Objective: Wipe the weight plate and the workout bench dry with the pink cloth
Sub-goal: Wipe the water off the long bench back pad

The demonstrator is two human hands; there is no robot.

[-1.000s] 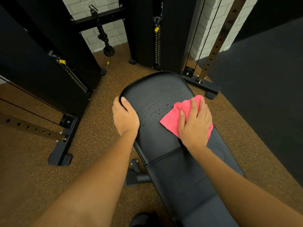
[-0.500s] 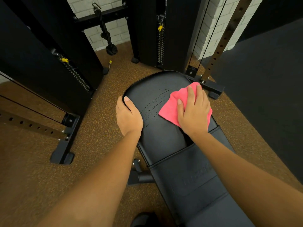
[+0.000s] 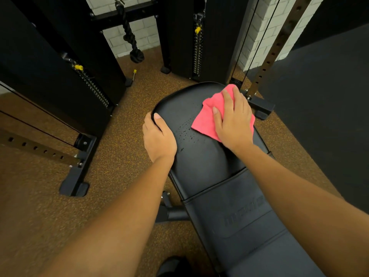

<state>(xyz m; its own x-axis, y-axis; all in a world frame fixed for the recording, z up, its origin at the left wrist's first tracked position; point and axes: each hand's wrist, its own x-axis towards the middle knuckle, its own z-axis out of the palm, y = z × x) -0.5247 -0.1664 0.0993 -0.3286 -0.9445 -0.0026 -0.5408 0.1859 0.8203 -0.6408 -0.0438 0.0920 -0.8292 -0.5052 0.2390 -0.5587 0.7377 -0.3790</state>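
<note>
At the bench's [image 3: 201, 166] far end, the pink cloth [image 3: 207, 116] lies flat under the right hand [image 3: 234, 122], whose straight fingers press it down. Droplets [image 3: 186, 132] bead just beside it. Left hand [image 3: 158, 136] grasps the pad's edge. Cable machine [image 3: 195, 43] stands behind.

**A:** How much of the pink cloth [image 3: 205, 116] shows?

**B:** Only its left part and far corner. The rest lies under my right hand [image 3: 233, 120].

**A:** And your left hand [image 3: 158, 136]?

**B:** The thumb is on top of the surface [image 3: 199, 166]. My fingers [image 3: 147, 124] curl over its side edge, tips out of sight underneath.

**A:** The lettering [image 3: 243, 214] pressed into the pad?

**B:** Too dim to read. The surface's near end runs off the bottom edge. So does a dark shape [image 3: 171, 264] on the floor that I can't make out. The rope [image 3: 129, 35] is cut off up top.
</note>
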